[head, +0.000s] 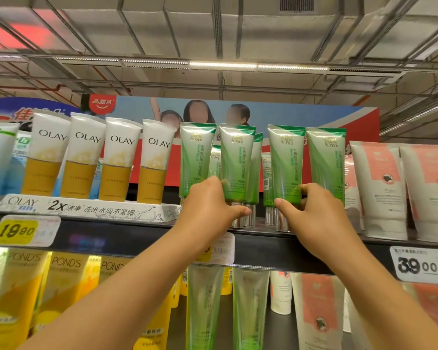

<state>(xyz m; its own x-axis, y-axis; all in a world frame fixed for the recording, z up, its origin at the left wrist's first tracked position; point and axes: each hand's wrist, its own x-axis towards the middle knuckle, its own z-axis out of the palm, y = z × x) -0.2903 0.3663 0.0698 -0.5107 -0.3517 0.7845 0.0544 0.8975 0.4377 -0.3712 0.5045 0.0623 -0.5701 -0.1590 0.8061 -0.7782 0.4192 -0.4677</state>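
left hand (pixel 208 205) grips left green tube (pixel 235 157) near its cap | right hand (pixel 311 218) grips right green tube (pixel 285 157) likewise | both tubes upright on top shelf (pixel 142 236), between Olay tubes (pixel 122 157) and pink tubes (pixel 379 188)

The head-worn wide-angle camera faces forward and tilts up at a shop shelf (pixel 263 245), close enough that the left hand (pixel 210 205) and right hand (pixel 311 218) reach it; the ceiling (pixel 213 29) fills the upper third.
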